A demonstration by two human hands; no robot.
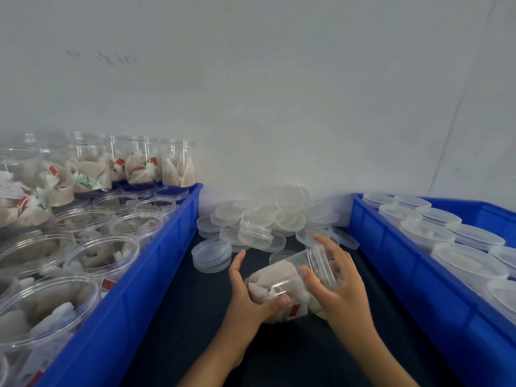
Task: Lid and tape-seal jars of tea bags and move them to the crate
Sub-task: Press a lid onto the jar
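A clear plastic jar (282, 277) full of tea bags lies tilted over the dark table, its open mouth pointing up and to the right. My left hand (245, 297) holds its bottom end, thumb across the side and fingers raised. My right hand (332, 283) grips the threaded neck near the mouth. A heap of clear lids (262, 219) lies just behind the jar against the wall. The blue crate on the right (413, 277) holds several lidded jars (427, 233). No tape is in view.
A blue crate on the left (156, 263) is packed with several open jars of tea bags (103, 252), some stacked at its far end. A white wall closes the back. A dark table strip (181, 317) runs between the crates.
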